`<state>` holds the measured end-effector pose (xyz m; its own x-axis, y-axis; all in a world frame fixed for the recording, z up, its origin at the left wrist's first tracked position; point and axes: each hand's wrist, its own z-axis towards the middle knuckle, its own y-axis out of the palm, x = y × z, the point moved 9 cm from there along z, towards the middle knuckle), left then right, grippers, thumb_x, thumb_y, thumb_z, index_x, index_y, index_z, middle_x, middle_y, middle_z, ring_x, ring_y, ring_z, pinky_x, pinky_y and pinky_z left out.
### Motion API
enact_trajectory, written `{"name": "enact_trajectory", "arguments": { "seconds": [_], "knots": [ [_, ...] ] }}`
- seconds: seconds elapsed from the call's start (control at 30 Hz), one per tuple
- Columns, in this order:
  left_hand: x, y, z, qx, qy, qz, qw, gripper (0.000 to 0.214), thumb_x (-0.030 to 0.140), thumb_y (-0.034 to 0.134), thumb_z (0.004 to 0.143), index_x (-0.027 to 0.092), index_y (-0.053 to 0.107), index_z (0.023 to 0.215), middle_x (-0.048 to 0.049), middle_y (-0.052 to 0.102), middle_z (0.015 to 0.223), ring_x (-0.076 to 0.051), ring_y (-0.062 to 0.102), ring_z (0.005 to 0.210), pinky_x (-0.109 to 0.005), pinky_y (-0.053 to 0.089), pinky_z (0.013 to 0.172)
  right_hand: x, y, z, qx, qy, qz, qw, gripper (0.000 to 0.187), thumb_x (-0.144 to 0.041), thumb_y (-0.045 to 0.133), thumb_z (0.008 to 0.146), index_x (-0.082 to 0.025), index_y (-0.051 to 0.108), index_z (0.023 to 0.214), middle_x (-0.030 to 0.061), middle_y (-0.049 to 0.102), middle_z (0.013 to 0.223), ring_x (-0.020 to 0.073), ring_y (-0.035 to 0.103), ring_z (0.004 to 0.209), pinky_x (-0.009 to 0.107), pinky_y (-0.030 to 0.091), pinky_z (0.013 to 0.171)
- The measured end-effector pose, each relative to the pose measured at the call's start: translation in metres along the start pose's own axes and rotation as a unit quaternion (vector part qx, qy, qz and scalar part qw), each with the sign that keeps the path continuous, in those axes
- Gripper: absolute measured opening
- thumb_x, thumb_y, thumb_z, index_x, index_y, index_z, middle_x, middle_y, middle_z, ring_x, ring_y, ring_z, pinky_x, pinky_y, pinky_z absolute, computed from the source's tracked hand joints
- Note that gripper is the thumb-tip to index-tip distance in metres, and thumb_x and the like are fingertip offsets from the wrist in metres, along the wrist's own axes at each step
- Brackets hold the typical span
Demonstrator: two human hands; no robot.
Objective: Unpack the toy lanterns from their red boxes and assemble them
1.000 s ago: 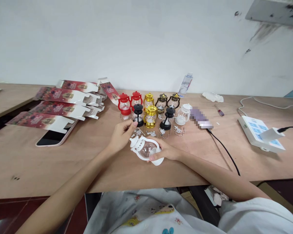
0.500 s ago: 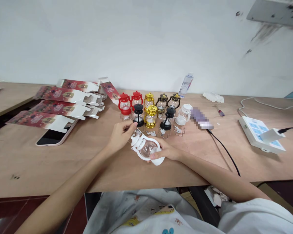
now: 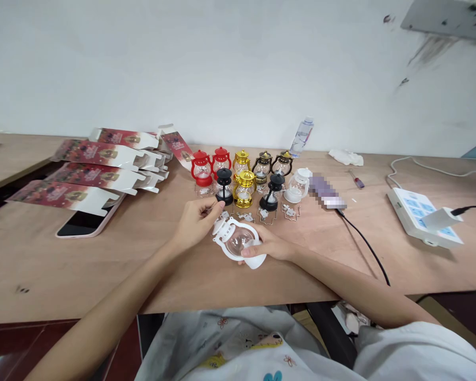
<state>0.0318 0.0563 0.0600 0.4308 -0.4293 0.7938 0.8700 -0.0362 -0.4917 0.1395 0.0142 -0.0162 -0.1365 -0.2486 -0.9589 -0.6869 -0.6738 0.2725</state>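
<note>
Tilted over the table's front part is a small white lantern [image 3: 238, 241] with a clear globe, its cap toward the upper left. My right hand [image 3: 269, 244] is closed around its base, thumb on top. By the cap, my left hand [image 3: 198, 219] is closed in a pinch, apparently on a thin wire handle, mostly hidden by the fingers. Just beyond stand a black lantern [image 3: 224, 188], a gold lantern [image 3: 245, 189], another black lantern [image 3: 273, 192] and a second white lantern [image 3: 298, 186]. Bent wire handles with small pale flat pieces [image 3: 264, 214] lie before them.
Red lanterns [image 3: 202, 168] and bronze-coloured ones [image 3: 263, 167] stand behind. Printed flat boxes [image 3: 83, 174] overlap a phone [image 3: 81, 224] at left. To the right are a water bottle [image 3: 302, 137], a crumpled tissue [image 3: 346, 157], a screwdriver [image 3: 358, 181] and a power strip [image 3: 418, 217].
Almost nothing differs. The white lantern has shifted very slightly between my hands, and both hands keep their hold. The whole view has moved a little.
</note>
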Motion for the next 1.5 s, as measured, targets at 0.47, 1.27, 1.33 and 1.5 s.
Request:
{"name": "enact_trajectory", "arguments": {
  "seconds": [0.47,1.27,1.33,1.5],
  "knots": [
    [-0.005,-0.001,0.001,0.012,-0.016,-0.066,0.998,0.043,0.042,0.048,0.083,0.018,0.028,0.054,0.0046,0.025,0.056,-0.007,0.024,0.052,-0.022,0.019,0.048,-0.001,0.002,0.0,-0.009,0.002,-0.004,1.0,0.053,-0.033,0.082,0.057,-0.016,0.052,0.097,0.0002,0.062,0.088,0.0121,0.063,0.067,0.026,0.055,0.061],
    [-0.008,-0.002,0.004,-0.01,-0.043,-0.185,0.982,0.053,0.057,0.055,0.077,0.018,0.031,0.051,0.0062,0.023,0.048,-0.006,0.019,0.045,-0.023,0.015,0.042,0.0,0.006,0.001,-0.002,-0.019,0.051,0.999,0.054,-0.033,0.084,0.055,-0.017,0.05,0.095,0.0006,0.061,0.086,0.0138,0.062,0.068,0.031,0.057,0.061],
    [-0.004,-0.004,0.003,-0.001,-0.02,-0.154,0.988,0.052,0.056,0.052,0.079,0.018,0.032,0.051,0.0056,0.025,0.049,-0.006,0.021,0.046,-0.023,0.017,0.043,0.003,0.005,0.001,0.004,-0.01,0.046,0.999,0.053,-0.033,0.083,0.055,-0.017,0.05,0.094,-0.0003,0.061,0.084,0.0135,0.062,0.066,0.03,0.056,0.059],
    [0.003,-0.008,0.0,0.018,0.022,-0.05,0.998,0.044,0.051,0.046,0.085,0.017,0.037,0.058,0.0038,0.03,0.056,-0.009,0.029,0.054,-0.023,0.025,0.049,0.003,0.0,0.001,0.026,-0.02,0.009,0.999,0.054,-0.032,0.082,0.058,-0.019,0.048,0.096,-0.002,0.061,0.083,0.0116,0.062,0.063,0.025,0.053,0.056]
  ]
}}
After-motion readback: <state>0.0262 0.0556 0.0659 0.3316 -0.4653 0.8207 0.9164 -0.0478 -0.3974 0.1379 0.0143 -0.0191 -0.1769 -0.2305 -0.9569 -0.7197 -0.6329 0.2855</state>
